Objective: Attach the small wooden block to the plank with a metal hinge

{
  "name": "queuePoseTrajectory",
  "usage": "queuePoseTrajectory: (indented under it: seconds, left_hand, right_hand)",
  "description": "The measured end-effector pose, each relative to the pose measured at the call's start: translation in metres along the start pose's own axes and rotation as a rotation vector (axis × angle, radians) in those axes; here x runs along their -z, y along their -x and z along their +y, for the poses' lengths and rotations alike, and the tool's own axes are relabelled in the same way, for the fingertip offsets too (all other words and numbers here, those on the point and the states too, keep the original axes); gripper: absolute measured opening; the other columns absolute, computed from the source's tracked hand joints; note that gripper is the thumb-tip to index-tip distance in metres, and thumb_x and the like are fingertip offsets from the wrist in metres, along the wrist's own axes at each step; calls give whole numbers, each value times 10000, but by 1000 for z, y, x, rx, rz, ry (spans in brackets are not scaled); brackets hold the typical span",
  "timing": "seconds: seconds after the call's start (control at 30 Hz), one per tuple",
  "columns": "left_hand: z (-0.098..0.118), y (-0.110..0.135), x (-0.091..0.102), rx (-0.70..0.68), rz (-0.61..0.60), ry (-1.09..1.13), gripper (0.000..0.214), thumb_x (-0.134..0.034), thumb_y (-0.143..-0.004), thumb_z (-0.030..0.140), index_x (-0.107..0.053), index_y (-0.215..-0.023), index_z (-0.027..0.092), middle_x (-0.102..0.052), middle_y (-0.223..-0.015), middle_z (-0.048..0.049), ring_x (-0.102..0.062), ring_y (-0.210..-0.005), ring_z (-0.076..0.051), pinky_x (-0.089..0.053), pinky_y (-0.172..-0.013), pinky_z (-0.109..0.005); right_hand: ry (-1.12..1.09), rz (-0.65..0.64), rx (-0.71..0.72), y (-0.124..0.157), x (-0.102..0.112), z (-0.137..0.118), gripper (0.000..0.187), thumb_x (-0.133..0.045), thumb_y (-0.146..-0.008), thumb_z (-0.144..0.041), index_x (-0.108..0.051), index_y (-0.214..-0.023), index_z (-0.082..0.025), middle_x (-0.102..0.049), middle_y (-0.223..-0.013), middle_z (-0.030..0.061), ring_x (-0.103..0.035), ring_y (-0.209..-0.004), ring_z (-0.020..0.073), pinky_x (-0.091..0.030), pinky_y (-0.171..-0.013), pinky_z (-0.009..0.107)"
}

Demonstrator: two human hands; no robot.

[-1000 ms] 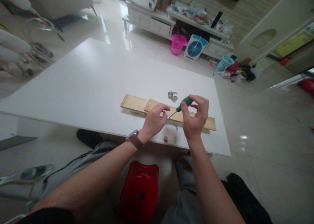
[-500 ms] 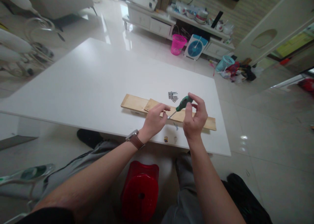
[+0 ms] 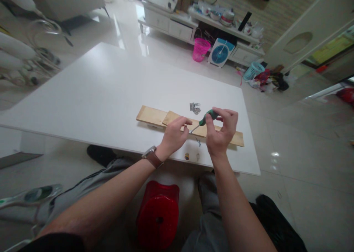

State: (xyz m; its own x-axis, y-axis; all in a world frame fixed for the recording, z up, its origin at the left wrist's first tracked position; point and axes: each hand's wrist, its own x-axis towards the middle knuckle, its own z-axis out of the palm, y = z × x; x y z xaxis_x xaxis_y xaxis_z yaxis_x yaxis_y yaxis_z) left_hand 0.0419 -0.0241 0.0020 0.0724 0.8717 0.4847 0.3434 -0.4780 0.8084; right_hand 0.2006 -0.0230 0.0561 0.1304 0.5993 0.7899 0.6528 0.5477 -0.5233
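My right hand point(image 3: 221, 128) holds a screwdriver point(image 3: 207, 117) by its green handle, thumb on one side and fingers on the other. Its shaft slants down to the left, with the tip at a small metal piece on the front edge of a short wooden board point(image 3: 203, 128). This board lies on a longer wooden board point(image 3: 152, 115). My left hand point(image 3: 175, 132), with a watch on the wrist, is closed over the boards' front edge, thumb and forefinger close to the tip. Loose screws point(image 3: 198, 142) lie just in front; hinges point(image 3: 195, 107) and more screws lie behind.
The boards rest on a white table point(image 3: 110, 86). Near its front edge are a small yellow-and-dark item point(image 3: 187, 156) and a small pale item point(image 3: 198, 156). A red stool point(image 3: 159, 215) stands below. Beyond are a pink basket point(image 3: 201, 50) and a blue fan point(image 3: 220, 53).
The fingers of my right hand have shifted slightly right and down around the screwdriver handle, which has turned a little. My left hand and the boards have stayed in place.
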Motion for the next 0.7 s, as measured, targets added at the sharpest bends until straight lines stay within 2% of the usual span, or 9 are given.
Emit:
queuePoseTrajectory:
  seconds: [0.1, 0.2, 0.37, 0.43, 0.5, 0.6, 0.67, 0.7]
  left_hand:
    - [0, -1, 0, -3, 3, -3, 281, -538, -861, -18, -699, -956, 192, -774, -981, -48, -727, -956, -198, -592, -876, -345]
    - [1, -1, 2, -7, 12, 2, 281, -543, -853, -19, -700, -952, 192, -776, -982, -47, -728, -952, -196, -594, -872, -342]
    - [-1, -1, 0, -18, 24, -15, 281, -544, -849, -18, -701, -945, 194, -782, -966, -44, -732, -931, -190, -594, -856, -334]
    - [0, -3, -1, -37, 39, -18, 275, -545, -848, -14, -702, -941, 191, -783, -953, -44, -732, -911, -184, -596, -842, -327]
    - [4, -6, 2, -77, 71, -6, 233, -572, -853, 9, -699, -926, 190, -779, -921, -38, -729, -865, -173, -601, -807, -311]
    - [26, -8, 22, -239, 103, 19, 124, -639, -891, 86, -687, -869, 199, -740, -800, -9, -694, -722, -149, -591, -694, -283]
    - [48, -7, 43, -388, 83, 21, 89, -681, -912, 145, -696, -868, 221, -722, -759, 6, -679, -666, -148, -583, -633, -285]
    - [59, -6, 54, -388, 79, 13, 55, -701, -930, 194, -715, -895, 235, -727, -778, -2, -684, -674, -159, -594, -629, -300]
  right_hand:
    - [8, -30, -4, -1, 1, -1, 239, -657, -1002, -266, -721, -1228, -308, -662, -1182, 55, -665, -1125, 217, -601, -849, 384]
    - [-44, -85, -16, 0, 2, -1, 341, -513, -1049, -224, -677, -1333, -318, -699, -1284, 68, -670, -1215, 231, -606, -935, 433]
    - [-22, -36, -3, 0, 1, -1, 257, -705, -971, -246, -732, -1212, -330, -639, -1097, 32, -651, -1056, 202, -599, -893, 397]
    - [-13, -37, -1, -1, 1, -1, 266, -715, -966, -246, -733, -1219, -326, -634, -1134, 45, -650, -1090, 216, -602, -885, 403]
    - [-16, -63, 0, -1, 1, -1, 299, -629, -1010, -228, -709, -1284, -318, -670, -1246, 73, -659, -1189, 244, -609, -916, 439]
    - [-14, -79, 7, 0, 0, -1, 360, -516, -1050, -196, -674, -1352, -311, -718, -1284, 87, -681, -1211, 247, -618, -950, 469]
    - [-5, -73, -4, 2, 1, 0, 311, -575, -1040, -217, -702, -1312, -299, -732, -1204, 85, -695, -1136, 233, -625, -921, 444]
    - [4, -54, -17, 2, 1, 0, 262, -632, -1025, -242, -730, -1263, -291, -724, -1148, 81, -695, -1086, 225, -627, -894, 425]
